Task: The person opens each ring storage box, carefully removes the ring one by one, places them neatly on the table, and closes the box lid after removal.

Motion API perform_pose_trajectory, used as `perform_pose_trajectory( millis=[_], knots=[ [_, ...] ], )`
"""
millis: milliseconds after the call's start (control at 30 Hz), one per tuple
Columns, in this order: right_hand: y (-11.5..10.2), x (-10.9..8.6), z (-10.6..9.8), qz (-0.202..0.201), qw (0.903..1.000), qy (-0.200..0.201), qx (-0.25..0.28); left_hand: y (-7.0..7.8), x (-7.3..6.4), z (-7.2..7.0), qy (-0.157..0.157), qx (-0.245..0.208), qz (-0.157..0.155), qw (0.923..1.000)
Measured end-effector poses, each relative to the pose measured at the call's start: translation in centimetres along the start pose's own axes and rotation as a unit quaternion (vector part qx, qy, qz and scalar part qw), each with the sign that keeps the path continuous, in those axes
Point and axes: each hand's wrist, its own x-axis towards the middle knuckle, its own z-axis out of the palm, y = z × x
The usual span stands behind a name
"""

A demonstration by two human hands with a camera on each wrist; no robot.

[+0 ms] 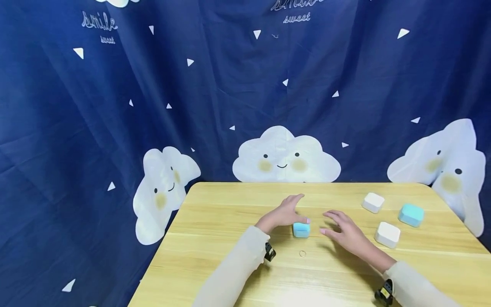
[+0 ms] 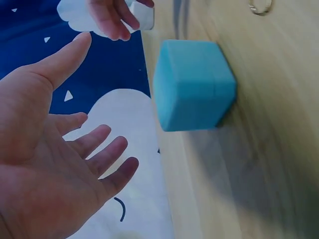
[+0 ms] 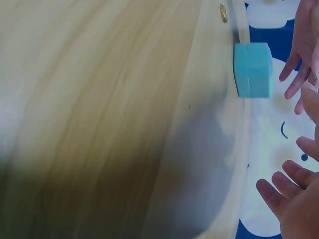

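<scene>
A small light-blue box [image 1: 301, 230] with rounded edges and a thin seam stands on the table, its lid down. A thin gold ring [image 1: 302, 253] lies on the wood just in front of it. My left hand [image 1: 285, 214] is over the box's left side, fingers spread and relaxed; the left wrist view shows its palm [image 2: 50, 149] apart from the box. To the right of the box hovers my right hand [image 1: 347, 232], its fingers loosely extended with nothing in them. The right wrist view has the box [image 3: 253, 69] beyond the fingertips [image 3: 269, 191].
At the right of the wooden table [image 1: 215, 213] are a white box [image 1: 373, 202], a second white box [image 1: 388, 234] and a turquoise box [image 1: 411, 215]. Behind the table's far edge hangs a dark blue curtain [image 1: 215, 85] with clouds.
</scene>
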Motion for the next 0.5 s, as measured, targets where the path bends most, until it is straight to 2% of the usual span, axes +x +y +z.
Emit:
perform_pose_trajectory(
  millis=[233, 500],
  knots=[
    [0.6, -0.5, -1.6, 0.0, 0.9999, 0.011, -0.01, 1.6, 1.3, 0.0, 0.003, 0.003, 0.013, 0.9999],
    [1.4, -1.2, -3.7, 0.008, 0.9996, 0.021, -0.019, 3.5, 2.8, 1.0, -0.006, 0.023, 0.037, 0.999]
  ],
)
